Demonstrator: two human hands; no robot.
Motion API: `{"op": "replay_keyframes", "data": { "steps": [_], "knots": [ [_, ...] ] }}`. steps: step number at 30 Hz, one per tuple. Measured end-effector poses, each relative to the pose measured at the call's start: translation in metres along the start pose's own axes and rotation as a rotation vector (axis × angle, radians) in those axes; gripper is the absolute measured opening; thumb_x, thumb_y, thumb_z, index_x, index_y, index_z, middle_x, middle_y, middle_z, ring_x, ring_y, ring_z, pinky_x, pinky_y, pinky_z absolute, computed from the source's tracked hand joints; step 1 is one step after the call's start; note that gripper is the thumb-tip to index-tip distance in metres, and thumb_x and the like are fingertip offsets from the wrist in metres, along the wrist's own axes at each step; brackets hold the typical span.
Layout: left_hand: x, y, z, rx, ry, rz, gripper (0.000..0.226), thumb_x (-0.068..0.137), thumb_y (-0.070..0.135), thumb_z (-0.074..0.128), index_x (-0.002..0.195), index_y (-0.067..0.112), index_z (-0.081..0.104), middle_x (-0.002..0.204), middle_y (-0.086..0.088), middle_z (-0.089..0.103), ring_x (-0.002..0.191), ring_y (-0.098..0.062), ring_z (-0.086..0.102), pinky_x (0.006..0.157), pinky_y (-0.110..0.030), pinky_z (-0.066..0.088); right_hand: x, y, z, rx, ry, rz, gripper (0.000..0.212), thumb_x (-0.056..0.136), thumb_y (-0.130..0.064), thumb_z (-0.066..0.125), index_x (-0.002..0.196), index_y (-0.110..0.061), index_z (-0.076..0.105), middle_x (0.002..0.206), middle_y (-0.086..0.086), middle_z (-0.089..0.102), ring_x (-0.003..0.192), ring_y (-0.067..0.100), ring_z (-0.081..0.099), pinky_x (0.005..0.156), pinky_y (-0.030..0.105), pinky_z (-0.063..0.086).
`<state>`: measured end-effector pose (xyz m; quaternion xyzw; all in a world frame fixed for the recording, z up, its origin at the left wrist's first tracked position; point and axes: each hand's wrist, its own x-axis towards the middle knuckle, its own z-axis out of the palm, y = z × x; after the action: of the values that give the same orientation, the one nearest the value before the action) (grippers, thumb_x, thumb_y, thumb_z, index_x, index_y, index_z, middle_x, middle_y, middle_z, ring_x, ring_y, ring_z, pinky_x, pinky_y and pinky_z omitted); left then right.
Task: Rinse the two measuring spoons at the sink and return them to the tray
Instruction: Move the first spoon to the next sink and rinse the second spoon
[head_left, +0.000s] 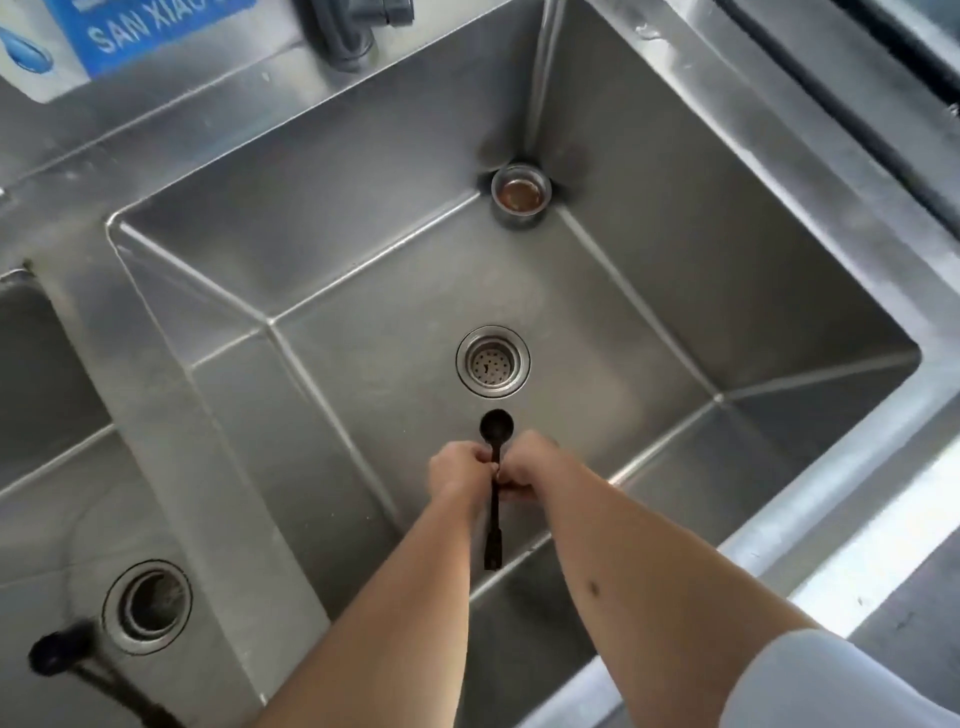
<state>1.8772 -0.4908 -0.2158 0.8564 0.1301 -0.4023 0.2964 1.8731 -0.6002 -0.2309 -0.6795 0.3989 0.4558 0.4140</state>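
Observation:
A black measuring spoon (496, 427) is held low inside the steel sink (363, 270), its round bowl pointing away from me toward the drain strainer (493, 361). My left hand (457, 475) and my right hand (524, 470) are both closed on its handle, knuckles nearly touching. The handle's thicker end (492, 551) sticks out below the hands, between my forearms. I cannot tell whether a second spoon lies against the first. No water is visibly running. No tray is in view.
A metal overflow cup (521, 196) stands in the sink's far corner. The dark faucet base (358, 31) sits on the back ledge beside a blue sign (140, 31). A second basin at the left has an open drain (148, 605) and a black stopper (54, 656).

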Motion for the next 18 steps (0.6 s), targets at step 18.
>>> {"op": "replay_keyframes", "data": {
  "steps": [18],
  "knots": [
    [-0.008, 0.024, -0.037, 0.144, 0.116, 0.121, 0.046, 0.085, 0.042, 0.061, 0.124, 0.018, 0.056, 0.128, -0.014, 0.057, 0.118, -0.034, 0.055, 0.093, -0.041, 0.046, -0.05, -0.036, -0.028, -0.261, 0.162, -0.138, 0.033, 0.082, -0.032, 0.067, 0.098, -0.003, 0.066, 0.081, 0.013, 0.067, 0.067, 0.03, 0.07, 0.063, 0.035, 0.059]
  ]
}}
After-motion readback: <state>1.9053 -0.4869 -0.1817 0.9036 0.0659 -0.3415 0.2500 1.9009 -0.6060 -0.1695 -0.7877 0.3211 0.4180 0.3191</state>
